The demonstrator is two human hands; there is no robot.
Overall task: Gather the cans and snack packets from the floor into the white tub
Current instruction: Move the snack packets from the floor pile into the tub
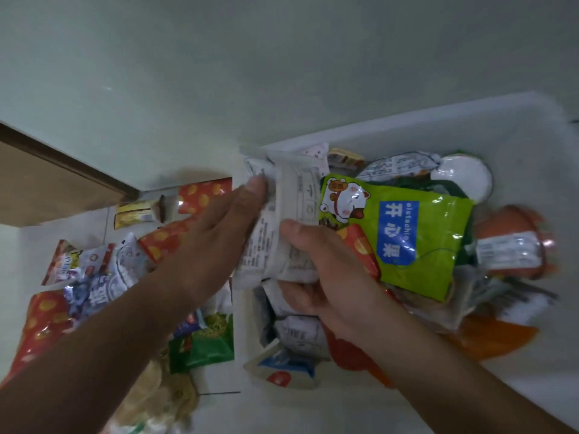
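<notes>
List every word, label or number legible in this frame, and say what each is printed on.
"开心果" in white on a blue panel: green packet with a cartoon cat, lying in the white tub.
"pistachio" alongside it: small, only partly legible.
White packets held by the left hand and right hand: fine print too blurred to read.
Red packets and blue-and-white packets on the floor: blurred.
</notes>
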